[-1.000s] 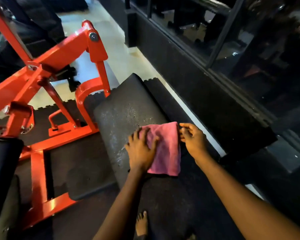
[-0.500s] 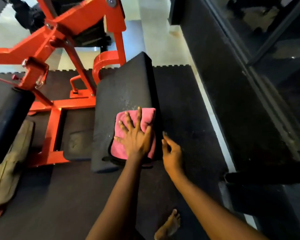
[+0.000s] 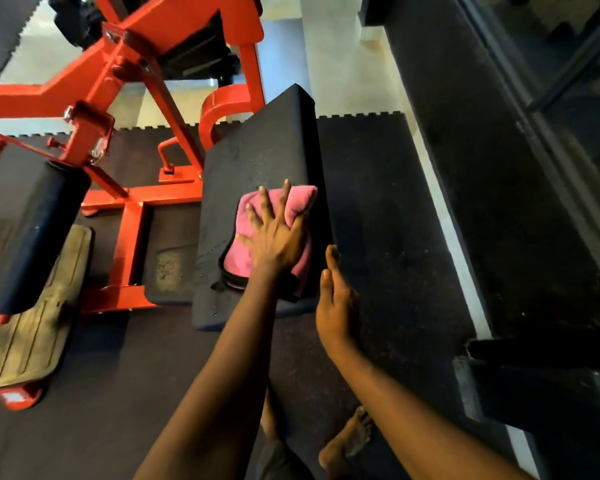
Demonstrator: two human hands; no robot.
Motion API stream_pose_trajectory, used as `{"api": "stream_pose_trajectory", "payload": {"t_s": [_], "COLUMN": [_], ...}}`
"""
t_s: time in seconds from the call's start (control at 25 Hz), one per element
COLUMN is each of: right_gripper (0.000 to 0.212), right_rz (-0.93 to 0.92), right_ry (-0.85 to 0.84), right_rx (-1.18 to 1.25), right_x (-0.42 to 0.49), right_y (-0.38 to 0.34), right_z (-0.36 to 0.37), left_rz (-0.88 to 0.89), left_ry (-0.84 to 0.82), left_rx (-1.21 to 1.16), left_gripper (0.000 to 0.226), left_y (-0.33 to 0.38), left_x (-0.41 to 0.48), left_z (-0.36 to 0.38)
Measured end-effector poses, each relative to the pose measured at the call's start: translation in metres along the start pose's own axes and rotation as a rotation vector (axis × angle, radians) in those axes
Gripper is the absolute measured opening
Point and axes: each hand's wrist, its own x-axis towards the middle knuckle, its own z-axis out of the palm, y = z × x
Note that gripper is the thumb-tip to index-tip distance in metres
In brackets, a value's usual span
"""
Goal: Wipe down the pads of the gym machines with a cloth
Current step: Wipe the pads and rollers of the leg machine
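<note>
The left hand [image 3: 278, 237] lies flat on a folded pink cloth [image 3: 303, 202], fingers straight and spread, pressing it onto the black pad [image 3: 257, 150] of a red-framed gym machine [image 3: 129, 230]. The cloth sits on the near half of the pad, against its right edge, and its far corner reaches that edge. The right hand [image 3: 336, 303] holds nothing. Its fingers are straight and close together, and it sits just beside the pad's near right corner, with the fingertips at the pad's side wall; I cannot tell whether they touch it. The two hands are near each other but apart.

Left of the pad, past the red frame, are a black roller pad [image 3: 32, 237] and a worn tan footplate [image 3: 21, 341]. The machine stands on dark rubber floor matting [image 3: 378, 202]. A bare foot [image 3: 347, 441] shows on the matting at the bottom edge.
</note>
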Motion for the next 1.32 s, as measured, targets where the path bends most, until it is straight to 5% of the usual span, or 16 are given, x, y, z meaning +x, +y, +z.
{"api": "stream_pose_trajectory", "payload": {"t_s": [0.28,0.56,0.88,1.16,1.32], "right_gripper": [0.047,0.049,0.046,0.041,0.036], "right_rz": [0.158,0.167,0.205,0.143,0.217], "right_ry": [0.062,0.135,0.101,0.149,0.164], "right_rx": [0.147,-0.005,-0.001,-0.053,-0.014], "right_x": [0.002,0.007,0.018,0.017,0.021], "right_y": [0.014,0.003,-0.010,-0.015,-0.018], "right_z": [0.006,0.010,0.011,0.014,0.013], "left_rz": [0.093,0.053,0.176,0.105,0.231], "left_ry": [-0.049,-0.005,-0.047,-0.029,-0.046], "left_rx": [-0.124,-0.139,-0.126,-0.106,-0.131], "left_gripper": [0.070,0.062,0.073,0.063,0.069], "left_y": [-0.013,0.034,-0.029,0.028,0.006], "left_x": [-0.107,0.006,-0.082,0.030,-0.016], "left_z": [0.009,-0.012,0.005,-0.021,-0.020]}}
